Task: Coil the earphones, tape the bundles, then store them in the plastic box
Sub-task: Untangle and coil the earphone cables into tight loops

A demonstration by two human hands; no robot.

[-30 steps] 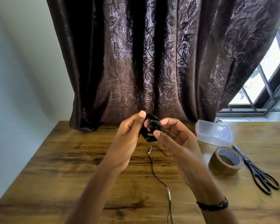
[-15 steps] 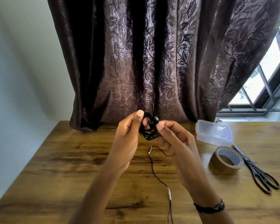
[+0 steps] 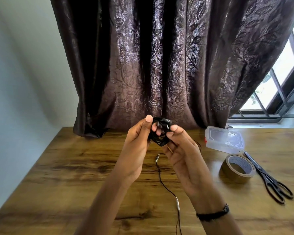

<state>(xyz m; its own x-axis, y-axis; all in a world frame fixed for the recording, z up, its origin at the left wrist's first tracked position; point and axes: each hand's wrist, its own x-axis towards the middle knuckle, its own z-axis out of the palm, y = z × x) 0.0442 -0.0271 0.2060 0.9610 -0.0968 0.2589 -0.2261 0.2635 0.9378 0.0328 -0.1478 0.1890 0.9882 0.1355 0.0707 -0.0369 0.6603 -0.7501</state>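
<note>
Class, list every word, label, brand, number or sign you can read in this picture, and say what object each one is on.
None can be read.
Tape roll: faint dark marks on the inner core, too blurred to read.
Plastic box: moulded lines on the lid, no lettering seen.
Scissors: no marking seen.
Coiled earphones, gripped by the left hand and right hand: no text seen.

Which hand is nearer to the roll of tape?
Right. The right hand is beside the tape roll, on its left; the left hand is farther left. Both hold the coiled earphones.
</note>
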